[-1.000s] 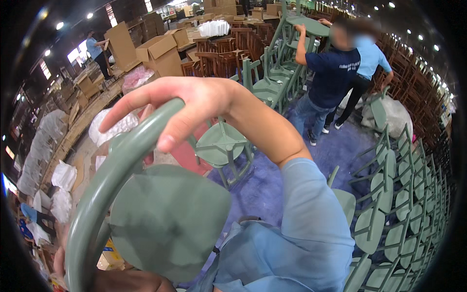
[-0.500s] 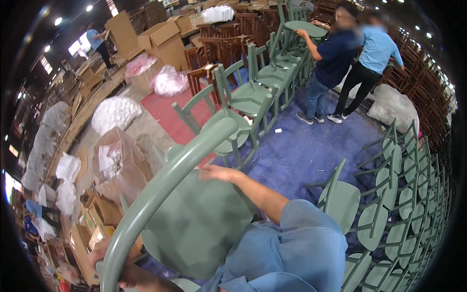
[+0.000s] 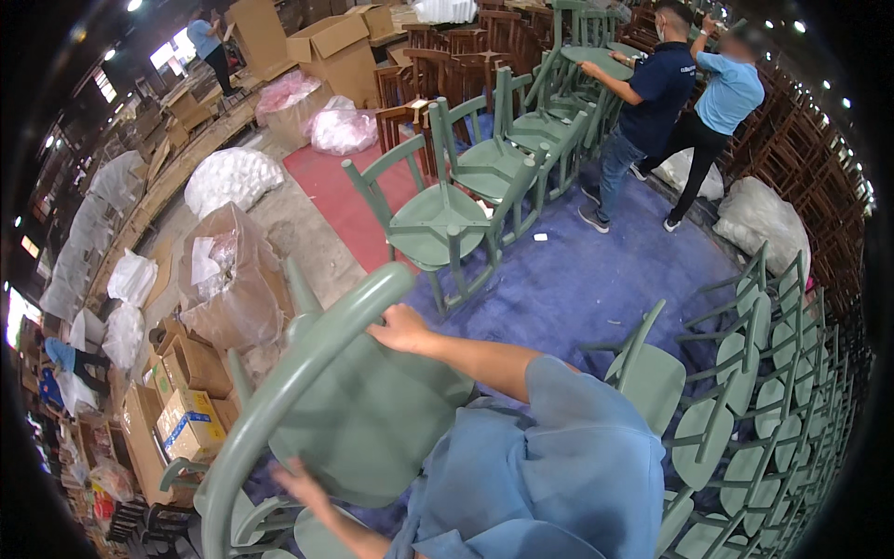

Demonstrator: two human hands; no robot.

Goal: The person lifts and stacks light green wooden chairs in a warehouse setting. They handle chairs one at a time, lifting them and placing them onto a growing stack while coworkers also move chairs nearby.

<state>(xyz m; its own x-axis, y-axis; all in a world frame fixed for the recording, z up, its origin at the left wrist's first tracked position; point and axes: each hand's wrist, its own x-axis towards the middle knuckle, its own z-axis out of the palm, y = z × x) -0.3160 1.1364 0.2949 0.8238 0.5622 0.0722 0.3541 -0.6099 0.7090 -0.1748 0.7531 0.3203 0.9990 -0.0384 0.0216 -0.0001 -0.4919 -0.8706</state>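
Note:
A green wooden chair (image 3: 372,424) with a curved top rail (image 3: 289,382) stands close in front of me, its round seat below the rail. My right hand (image 3: 402,329) is closed on the chair near the seat's far edge, just beneath the rail's upper end; its fingertips are partly hidden. Beside the seat's near left edge, my left hand (image 3: 305,486) is open with fingers spread, slightly blurred. It appears off the rail; whether it touches the seat I cannot tell.
Ahead, green chairs (image 3: 433,224) form a row. More green chairs (image 3: 652,391) stand at the right. Two co-workers are at the back, one in a navy shirt (image 3: 669,79) with hands on a chair seat. Cartons (image 3: 191,424) and a plastic-lined box (image 3: 233,270) lie left.
My left hand has let go of the curved rail and moved right, opening. The chair has shifted slightly left and down. My right hand has closed at its edge. One co-worker has raised an arm.

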